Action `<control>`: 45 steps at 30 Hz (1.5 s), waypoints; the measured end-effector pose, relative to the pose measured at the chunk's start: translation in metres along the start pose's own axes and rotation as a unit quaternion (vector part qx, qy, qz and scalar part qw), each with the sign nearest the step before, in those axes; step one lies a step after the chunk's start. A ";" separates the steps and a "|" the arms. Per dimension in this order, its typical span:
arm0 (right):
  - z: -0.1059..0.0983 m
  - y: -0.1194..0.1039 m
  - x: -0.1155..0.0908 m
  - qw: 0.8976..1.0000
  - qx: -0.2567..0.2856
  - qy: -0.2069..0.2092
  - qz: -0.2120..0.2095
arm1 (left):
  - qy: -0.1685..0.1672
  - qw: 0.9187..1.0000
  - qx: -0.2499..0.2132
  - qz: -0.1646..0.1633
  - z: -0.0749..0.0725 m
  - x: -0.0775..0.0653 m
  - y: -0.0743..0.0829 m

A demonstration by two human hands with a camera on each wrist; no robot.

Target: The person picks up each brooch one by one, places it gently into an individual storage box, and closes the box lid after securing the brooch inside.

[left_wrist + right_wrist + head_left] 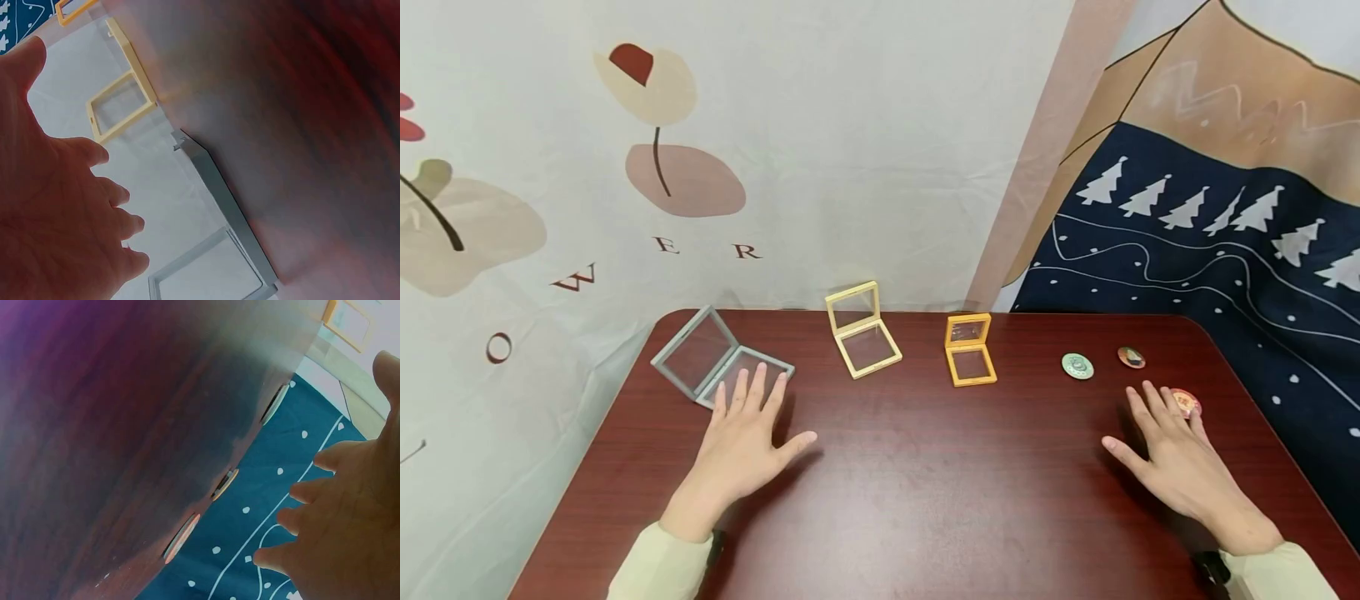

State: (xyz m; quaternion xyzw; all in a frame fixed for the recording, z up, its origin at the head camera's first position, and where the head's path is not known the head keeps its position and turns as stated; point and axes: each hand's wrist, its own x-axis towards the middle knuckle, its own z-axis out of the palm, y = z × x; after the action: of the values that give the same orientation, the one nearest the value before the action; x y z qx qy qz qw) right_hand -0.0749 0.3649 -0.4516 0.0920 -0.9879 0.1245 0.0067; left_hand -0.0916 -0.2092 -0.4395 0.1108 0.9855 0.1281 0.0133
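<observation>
With fingers spread, my left hand (741,446) hovers palm down near the front of a grey hinged frame case (702,385), which lies open; its fingertips overlap the case in the head view. A pale yellow hinged case (867,372) and a smaller orange one (975,382) stand open further right. My right hand (1180,462), also spread and holding nothing, is above the table beside a red round badge (1187,403), partly covering it in the head view. Beyond it lie a green round badge (1077,366) and a small dark orange-rimmed badge (1131,357).
The dark red wooden table (925,500) has rounded back corners. Behind it hangs a pale cloth (865,150) with flower prints, and on the right a navy cloth (1150,267) with white trees.
</observation>
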 end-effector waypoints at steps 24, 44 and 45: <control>-0.021 0.005 0.013 1.000 0.000 -0.001 -0.012 | 0.011 0.999 -0.028 0.038 0.001 0.026 0.050; -0.036 0.018 0.052 1.000 0.017 -0.019 0.004 | -0.008 0.994 -0.062 0.085 0.014 0.070 0.112; -0.037 0.020 0.054 1.000 0.015 -0.022 0.008 | -0.009 0.994 -0.063 0.086 0.015 0.072 0.114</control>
State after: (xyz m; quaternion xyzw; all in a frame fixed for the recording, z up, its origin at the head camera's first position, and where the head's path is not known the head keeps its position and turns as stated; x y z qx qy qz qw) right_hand -0.1322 0.3834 -0.4187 0.0870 -0.9865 0.1378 -0.0170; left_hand -0.1368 -0.0815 -0.4251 0.1950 0.9622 0.1893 0.0180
